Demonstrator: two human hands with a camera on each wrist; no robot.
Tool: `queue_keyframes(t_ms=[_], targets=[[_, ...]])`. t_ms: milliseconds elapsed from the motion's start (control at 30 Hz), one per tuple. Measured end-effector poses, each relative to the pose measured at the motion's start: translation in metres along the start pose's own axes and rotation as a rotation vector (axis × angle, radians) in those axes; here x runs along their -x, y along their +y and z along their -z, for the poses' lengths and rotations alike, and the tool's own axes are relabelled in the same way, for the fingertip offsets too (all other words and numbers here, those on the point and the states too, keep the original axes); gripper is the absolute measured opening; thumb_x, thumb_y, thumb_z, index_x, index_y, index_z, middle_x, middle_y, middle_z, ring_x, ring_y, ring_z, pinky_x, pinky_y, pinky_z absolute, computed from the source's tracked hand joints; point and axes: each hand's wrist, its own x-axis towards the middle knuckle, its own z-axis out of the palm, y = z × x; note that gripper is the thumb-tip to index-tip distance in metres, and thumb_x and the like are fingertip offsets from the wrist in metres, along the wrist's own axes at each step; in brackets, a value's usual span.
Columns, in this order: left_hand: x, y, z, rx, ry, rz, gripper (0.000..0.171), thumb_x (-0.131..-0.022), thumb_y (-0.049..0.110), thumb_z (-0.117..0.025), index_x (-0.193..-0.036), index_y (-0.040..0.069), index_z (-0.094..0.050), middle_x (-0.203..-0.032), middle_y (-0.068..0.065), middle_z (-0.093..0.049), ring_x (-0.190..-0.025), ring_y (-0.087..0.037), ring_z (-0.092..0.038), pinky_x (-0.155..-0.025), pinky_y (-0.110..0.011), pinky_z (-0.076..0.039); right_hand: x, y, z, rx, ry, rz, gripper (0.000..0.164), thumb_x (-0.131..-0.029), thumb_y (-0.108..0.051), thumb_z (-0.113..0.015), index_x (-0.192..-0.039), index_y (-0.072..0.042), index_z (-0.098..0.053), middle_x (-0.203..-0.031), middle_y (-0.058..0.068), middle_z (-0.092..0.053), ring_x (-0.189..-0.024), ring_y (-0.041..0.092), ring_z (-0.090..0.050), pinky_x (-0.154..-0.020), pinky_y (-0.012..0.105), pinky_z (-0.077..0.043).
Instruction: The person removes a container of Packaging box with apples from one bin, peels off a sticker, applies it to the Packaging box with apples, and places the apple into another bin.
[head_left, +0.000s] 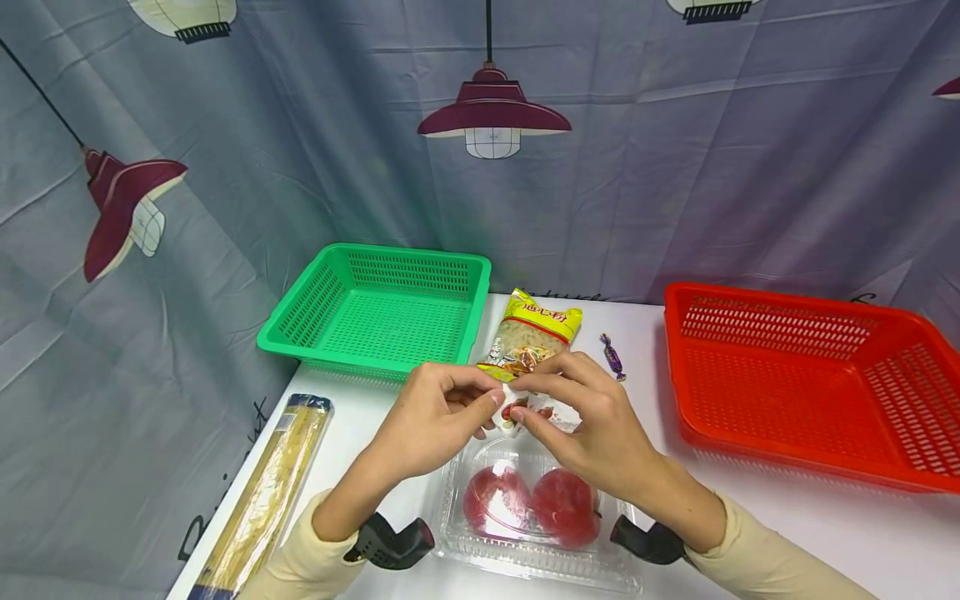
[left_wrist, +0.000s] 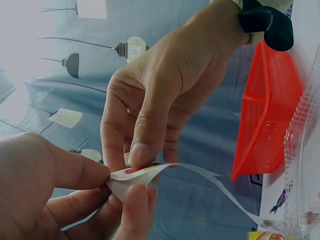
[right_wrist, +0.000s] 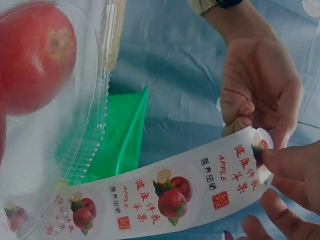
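Observation:
A white strip of apple stickers (right_wrist: 175, 197) is held up between both hands, printed with red apples and characters. My left hand (head_left: 435, 421) pinches the end of the strip between thumb and fingertips. From the other side my right hand (head_left: 588, 417) pinches the same end, its thumb on the printed face. In the right wrist view the strip trails away toward a clear plastic clamshell box (head_left: 525, 562). Two red apples (head_left: 497, 500) lie inside this box, below the hands.
Behind the hands lies a yellow food packet (head_left: 536, 329), with a purple wrapped candy (head_left: 612, 358) beside it. A green basket (head_left: 390, 333) stands back left, a red basket (head_left: 772, 400) at right. A long pack of dried noodles (head_left: 262, 492) lies along the left table edge.

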Motion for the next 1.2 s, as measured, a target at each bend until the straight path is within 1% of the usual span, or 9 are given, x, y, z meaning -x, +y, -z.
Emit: queue_keyframes(t_ms=[133,200,267,400,633,833,900,1000,1200], targets=[[0.001,0.001,0.000,-0.001,-0.001,-0.002,0.010,-0.093,0.007,-0.065,-0.092,0.004,-0.075,-0.081,-0.003,-0.070,-0.065,-0.022,-0.067,-0.060,-0.033,-0.056,0.001,0.000,0.000,-0.007,0.017,-0.005,0.026,-0.075,-0.010,-0.084,-0.100,-0.010,-0.076,-0.093,-0.004,-0.067,-0.086,0.014,-0.057,-0.072,0.019,-0.044],[0.001,0.001,0.000,-0.004,0.000,-0.001,0.011,-0.093,0.006,-0.065,-0.092,0.004,-0.075,-0.081,-0.003,-0.070,-0.064,-0.018,-0.067,-0.060,-0.032,-0.056,0.002,0.000,0.000,-0.015,0.021,-0.015,0.025,-0.075,-0.010,-0.084,-0.099,-0.010,-0.076,-0.092,-0.004,-0.068,-0.086,0.015,-0.058,-0.073,0.020,-0.045],[0.001,0.001,0.000,-0.004,0.002,0.001,0.010,-0.093,0.006,-0.065,-0.092,0.003,-0.075,-0.081,-0.003,-0.070,-0.064,-0.017,-0.066,-0.060,-0.033,-0.056,0.002,0.000,0.000,-0.027,0.023,-0.031,0.023,-0.075,-0.010,-0.085,-0.097,-0.010,-0.076,-0.091,-0.003,-0.068,-0.085,0.016,-0.059,-0.075,0.021,-0.045],[0.001,0.000,0.000,-0.009,0.008,0.001,0.011,-0.093,0.005,-0.065,-0.092,0.003,-0.075,-0.080,-0.003,-0.070,-0.062,-0.017,-0.065,-0.059,-0.033,-0.056,0.003,0.000,0.001,-0.049,0.013,-0.071,0.021,-0.075,-0.006,-0.084,-0.094,-0.010,-0.076,-0.089,-0.002,-0.070,-0.085,0.017,-0.060,-0.078,0.022,-0.046],[0.001,0.000,0.000,-0.014,0.017,-0.001,0.011,-0.093,0.005,-0.064,-0.091,0.003,-0.075,-0.079,-0.004,-0.070,-0.060,-0.016,-0.065,-0.058,-0.033,-0.056,0.003,0.000,0.002,-0.049,-0.008,-0.080,0.021,-0.073,0.001,-0.083,-0.088,-0.011,-0.075,-0.085,-0.003,-0.069,-0.083,0.017,-0.060,-0.078,0.023,-0.046],[0.000,0.003,0.001,-0.042,0.020,-0.024,0.011,-0.093,0.005,-0.064,-0.091,0.004,-0.075,-0.077,-0.001,-0.069,-0.061,-0.015,-0.064,-0.057,-0.032,-0.055,0.000,-0.001,0.002,-0.027,-0.023,-0.102,0.022,-0.075,-0.004,-0.083,-0.094,-0.010,-0.075,-0.089,-0.002,-0.069,-0.084,0.016,-0.061,-0.077,0.025,-0.047],[-0.001,0.006,0.002,-0.060,0.020,-0.034,0.012,-0.093,0.006,-0.064,-0.091,0.007,-0.075,-0.075,0.001,-0.068,-0.060,-0.013,-0.063,-0.056,-0.031,-0.054,-0.001,0.000,0.002,-0.026,-0.011,-0.098,0.022,-0.075,-0.004,-0.083,-0.095,-0.009,-0.075,-0.089,-0.002,-0.069,-0.084,0.016,-0.061,-0.077,0.025,-0.047],[-0.003,0.011,0.004,-0.095,0.019,-0.057,0.012,-0.094,0.007,-0.064,-0.090,0.012,-0.075,-0.074,0.004,-0.066,-0.060,-0.013,-0.061,-0.055,-0.030,-0.052,-0.003,0.001,0.003,-0.035,0.016,-0.071,0.022,-0.075,-0.003,-0.083,-0.094,-0.009,-0.075,-0.088,-0.001,-0.069,-0.083,0.017,-0.061,-0.077,0.024,-0.046],[-0.007,0.019,0.007,-0.166,0.024,-0.114,0.012,-0.094,0.009,-0.064,-0.089,0.015,-0.074,-0.078,0.009,-0.067,-0.065,-0.009,-0.062,-0.059,-0.032,-0.053,-0.010,-0.001,0.007,-0.069,0.054,-0.027,0.024,-0.072,0.004,-0.081,-0.091,-0.009,-0.072,-0.087,-0.001,-0.068,-0.082,0.018,-0.062,-0.080,0.025,-0.045]])
